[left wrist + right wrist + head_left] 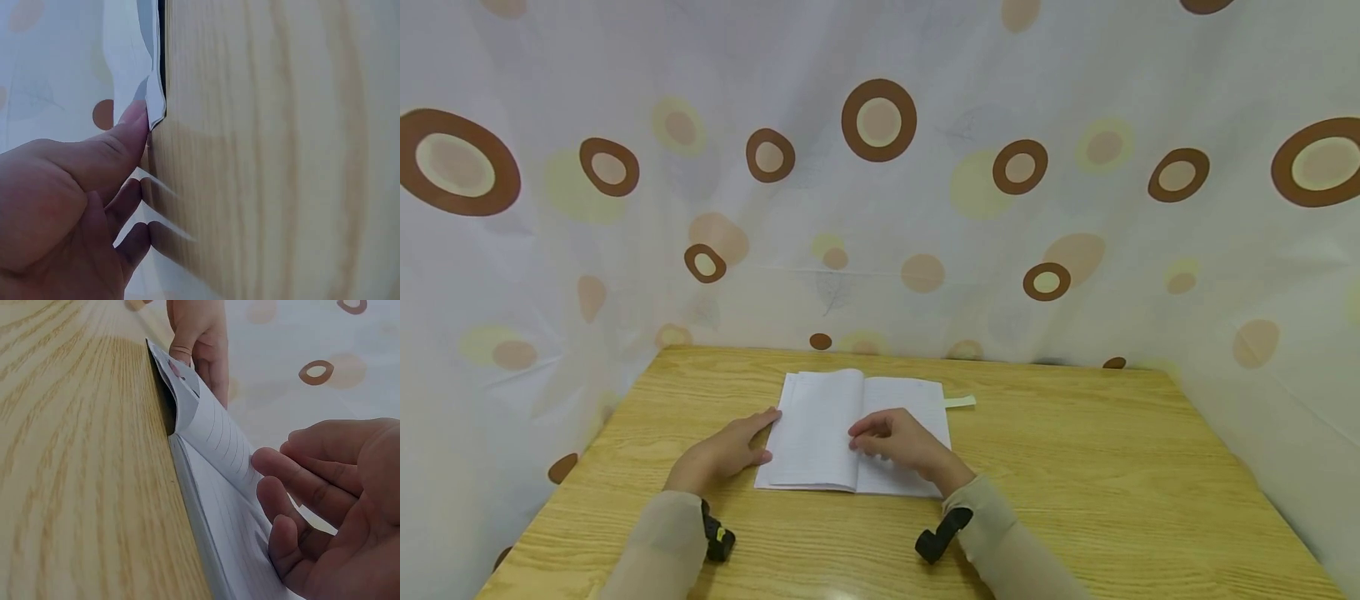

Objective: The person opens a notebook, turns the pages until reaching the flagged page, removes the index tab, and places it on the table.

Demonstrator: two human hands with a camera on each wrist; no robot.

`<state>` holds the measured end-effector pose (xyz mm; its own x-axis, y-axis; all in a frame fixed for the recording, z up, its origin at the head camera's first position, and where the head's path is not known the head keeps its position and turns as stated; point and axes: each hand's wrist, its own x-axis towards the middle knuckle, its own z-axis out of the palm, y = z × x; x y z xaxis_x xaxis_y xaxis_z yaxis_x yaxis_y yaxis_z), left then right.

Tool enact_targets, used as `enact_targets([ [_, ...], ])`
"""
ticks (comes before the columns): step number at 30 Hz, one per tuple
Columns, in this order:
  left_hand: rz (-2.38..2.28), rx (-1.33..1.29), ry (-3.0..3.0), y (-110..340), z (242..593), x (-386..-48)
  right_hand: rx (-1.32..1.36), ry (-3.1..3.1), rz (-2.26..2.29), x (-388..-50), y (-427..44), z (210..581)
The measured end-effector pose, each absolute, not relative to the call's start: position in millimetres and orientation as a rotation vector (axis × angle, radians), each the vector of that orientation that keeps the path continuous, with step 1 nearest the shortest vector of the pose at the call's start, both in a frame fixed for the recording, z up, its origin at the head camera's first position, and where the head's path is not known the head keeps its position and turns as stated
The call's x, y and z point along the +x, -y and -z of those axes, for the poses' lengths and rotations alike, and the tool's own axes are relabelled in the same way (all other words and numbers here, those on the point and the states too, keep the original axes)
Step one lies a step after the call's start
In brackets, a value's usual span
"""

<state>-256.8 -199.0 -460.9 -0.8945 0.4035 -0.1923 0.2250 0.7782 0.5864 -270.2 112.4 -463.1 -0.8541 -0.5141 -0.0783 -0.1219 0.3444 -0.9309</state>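
An open lined notebook lies on the wooden table, its left-hand pages bulging up near the fold. At its left edge is my left hand, thumb resting on the page edge and fingers spread. In the left wrist view, that thumb touches the notebook's corner while other fingertips meet the tabletop. Over the fold, my right hand has loosely bent fingers with nothing visible between them. The right wrist view shows its fingertips at the raised page; whether they touch it is hard to tell.
A pale ribbon-like strip sticks out from the notebook's right edge onto the table. A white curtain with brown rings hangs behind and at both sides. Each wrist wears a black strap mount.
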Motion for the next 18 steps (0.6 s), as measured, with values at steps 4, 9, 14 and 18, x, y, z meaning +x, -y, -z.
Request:
enact_targets([
  [4, -0.835, 0.481, -2.656, 200.0, 460.5, -257.7, -0.568, -2.265, 1.492, -269.5, -111.1, 463.4],
  [9, -0.836, 0.511, -2.661, 200.4, 460.6, -259.0, -0.586, -2.248, 1.484, -268.6, -110.2, 464.1],
  [14, -0.848, 0.516, -2.654, 198.9, 460.8, -259.1, -0.609, -2.226, 1.458, -268.7, -109.7, 467.3],
  [18, -0.882, 0.463, -2.643, 198.1, 461.8, -259.1, -0.638, -2.222, 1.443, -268.9, -109.3, 468.8],
])
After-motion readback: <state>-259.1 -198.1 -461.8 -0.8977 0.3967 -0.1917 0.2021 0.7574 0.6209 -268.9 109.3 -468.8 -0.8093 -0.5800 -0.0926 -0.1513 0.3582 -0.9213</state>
